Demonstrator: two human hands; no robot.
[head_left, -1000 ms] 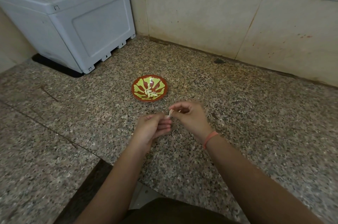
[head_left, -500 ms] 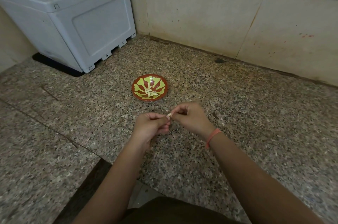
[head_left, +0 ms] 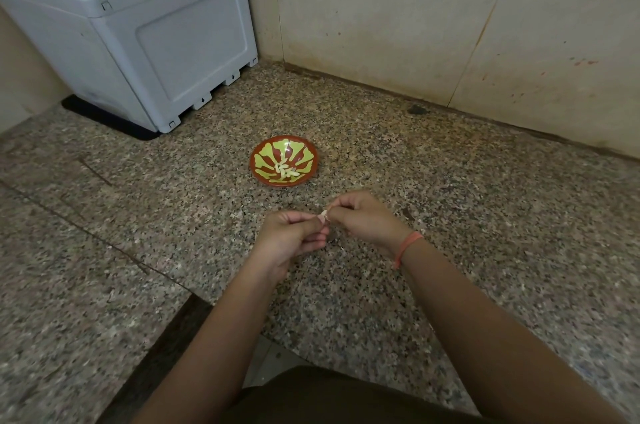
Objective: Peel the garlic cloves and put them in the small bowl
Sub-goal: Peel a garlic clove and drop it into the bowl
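**One garlic clove pinched between both hands, the bowl just behind**

At the far left a grey plastic box (head_left: 138,36) stands on the speckled stone table (head_left: 485,216), well apart from the work. Near the middle sits the small bowl (head_left: 257,160), red with a yellow-green pattern. Several peeled cloves (head_left: 286,171) lie together in its bottom, so I judge that part of the task is already done.

In front of the bowl, above the table, the left hand (head_left: 292,236) has its fingers curled and pinches the garlic clove (head_left: 324,215) at the fingertips. The clove is pale and very small, and mostly hidden by the fingers. How much skin is on it I cannot tell.

The right hand (head_left: 367,219), with an orange band (head_left: 407,247) on the wrist, is also curled and pinches the same clove from the other side, so the two hands touch around it.

Such a clove is probably light and firm, and it may become slippery once it is bare, while its skin is thin, dry and tears easily. It seems best to hold the body with one hand and pull the loose edge of skin with the other, with only small force.
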